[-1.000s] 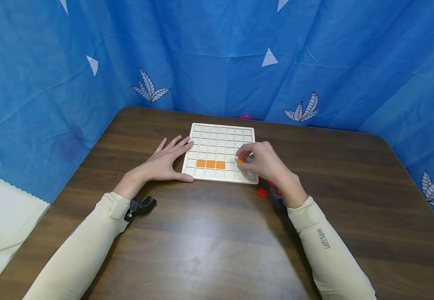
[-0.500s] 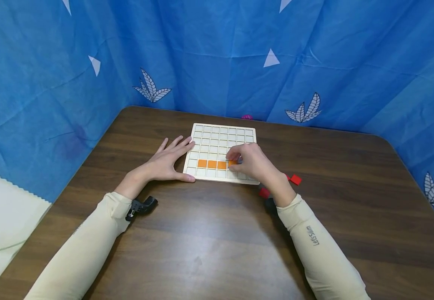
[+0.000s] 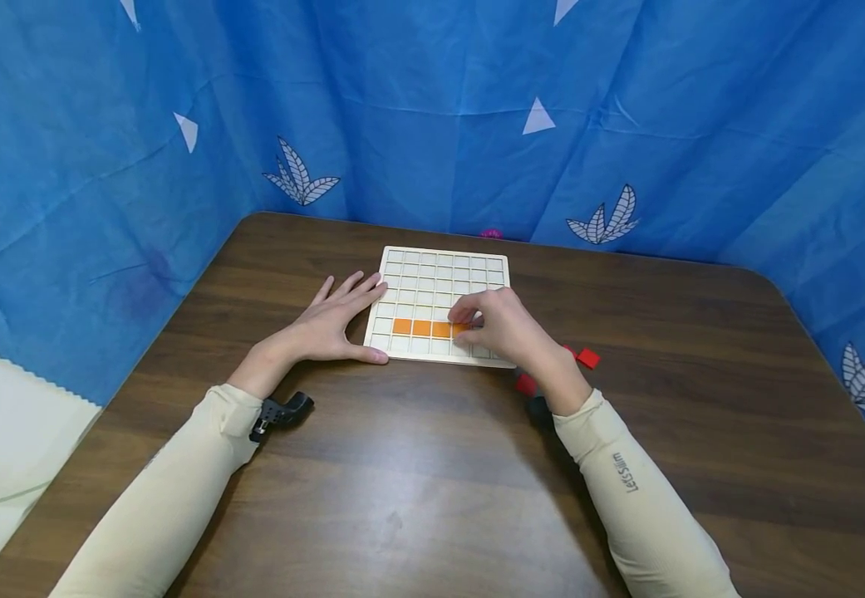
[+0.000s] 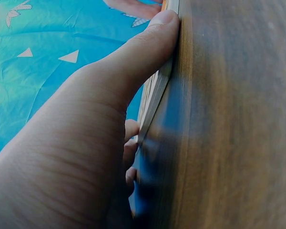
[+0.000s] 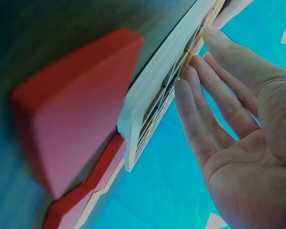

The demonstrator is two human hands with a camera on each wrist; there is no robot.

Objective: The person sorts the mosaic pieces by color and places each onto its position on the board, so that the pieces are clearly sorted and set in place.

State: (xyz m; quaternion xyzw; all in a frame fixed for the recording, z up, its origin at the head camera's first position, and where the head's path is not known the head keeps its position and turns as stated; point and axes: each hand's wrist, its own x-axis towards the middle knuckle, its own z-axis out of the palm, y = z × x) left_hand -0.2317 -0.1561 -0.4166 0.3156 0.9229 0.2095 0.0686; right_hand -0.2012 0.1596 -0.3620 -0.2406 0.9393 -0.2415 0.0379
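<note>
A pale gridded board (image 3: 425, 284) lies on the table, with three orange tiles (image 3: 421, 328) side by side in a lower row. My left hand (image 3: 316, 328) rests spread at the board's left side, its thumb on the near-left corner. In the left wrist view, that thumb (image 4: 143, 50) presses along the board's edge. My right hand (image 3: 507, 325) pinches a further orange tile (image 3: 461, 330) at the right end of the orange row. The right wrist view shows this orange tile (image 5: 193, 53) between thumb and fingertips, against the board. My right fingers partly cover it in the head view.
Several red tiles (image 3: 588, 358) lie on the brown table (image 3: 387, 465) right of the board, partly behind my right wrist. One red tile (image 5: 81, 109) looms close in the right wrist view. A blue curtain (image 3: 432, 108) hangs behind the table.
My right hand has moved left with the orange tile, up to the other three, and settled there over the last half second. More red tiles show now. My left hand stays put.
</note>
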